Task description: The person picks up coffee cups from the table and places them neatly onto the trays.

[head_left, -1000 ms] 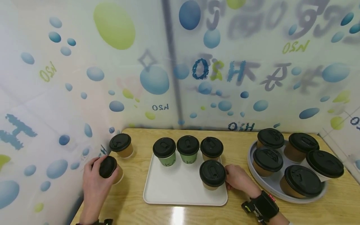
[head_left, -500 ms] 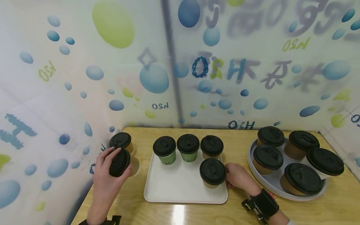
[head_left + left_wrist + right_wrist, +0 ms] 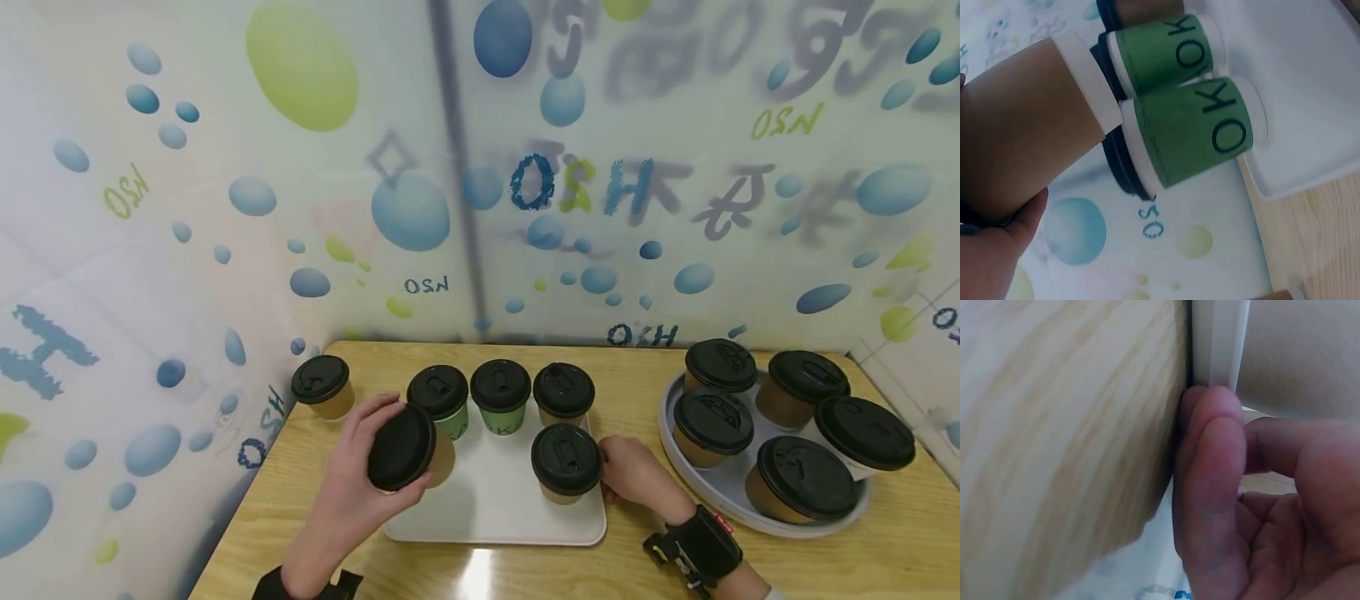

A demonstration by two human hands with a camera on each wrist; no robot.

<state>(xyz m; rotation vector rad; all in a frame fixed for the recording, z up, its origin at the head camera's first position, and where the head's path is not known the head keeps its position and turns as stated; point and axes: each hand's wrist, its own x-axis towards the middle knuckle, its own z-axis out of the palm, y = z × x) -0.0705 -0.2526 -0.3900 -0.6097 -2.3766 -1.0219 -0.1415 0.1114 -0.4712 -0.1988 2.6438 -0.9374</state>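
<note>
My left hand [image 3: 351,483] grips a brown paper coffee cup [image 3: 1029,125] with a black lid, held tilted above the left part of the white tray [image 3: 495,521]. In the left wrist view its white-edged base overlaps a green cup [image 3: 1191,134]. Two green cups stand along the tray's back edge, the right one [image 3: 502,417] beside a brown cup [image 3: 564,400]. Nearer the front right is another brown cup [image 3: 566,467]. My right hand [image 3: 637,475] holds the tray's right edge, its fingertips [image 3: 1219,409] at the rim in the right wrist view.
Another brown lidded cup [image 3: 326,390] stands at the table's back left. To the right, a round grey tray [image 3: 720,496] bears several lidded cups. A patterned wall [image 3: 420,300] rises directly behind the wooden table [image 3: 262,533].
My left hand has lifted the brown coffee cup off the table at the left and carried it rightward over the white tray. My right hand has stayed at the tray's edge.
</note>
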